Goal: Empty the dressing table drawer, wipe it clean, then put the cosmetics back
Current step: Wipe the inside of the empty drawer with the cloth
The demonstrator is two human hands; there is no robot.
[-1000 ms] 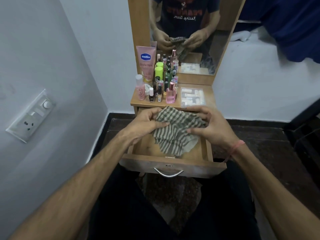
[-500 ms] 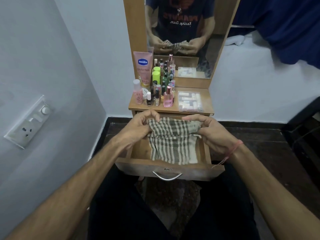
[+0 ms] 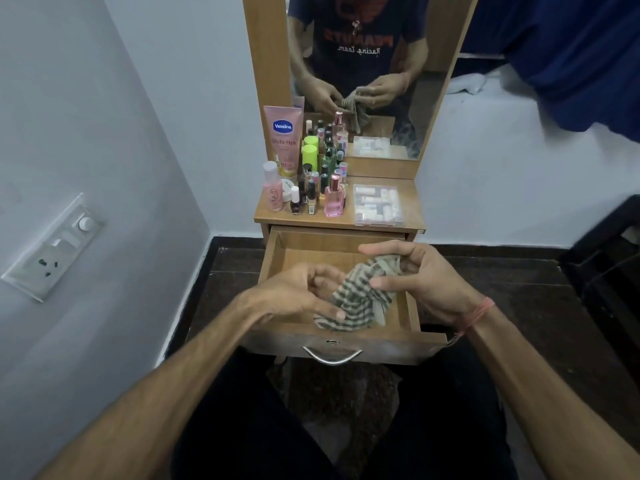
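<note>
The wooden drawer (image 3: 298,247) is pulled out toward me and its bare bottom shows at the back and left. A green-and-white striped cloth (image 3: 360,299) hangs bunched over the drawer's right half. My right hand (image 3: 419,275) grips its upper end. My left hand (image 3: 298,292) pinches its lower left part, blurred. Several cosmetics bottles (image 3: 311,181) stand on the table top, with a pink Vaseline tube (image 3: 282,140) at the back left and a clear plastic box (image 3: 377,204) of small items on the right.
A mirror (image 3: 367,64) rises behind the table top and reflects my hands and the cloth. A wall with a socket plate (image 3: 52,247) is close on the left. Dark floor lies on both sides, and a dark furniture edge (image 3: 609,244) stands at right.
The cloth was held spread wide between both hands; now it is gathered into a bunch, with my hands closer together and lower over the drawer.
</note>
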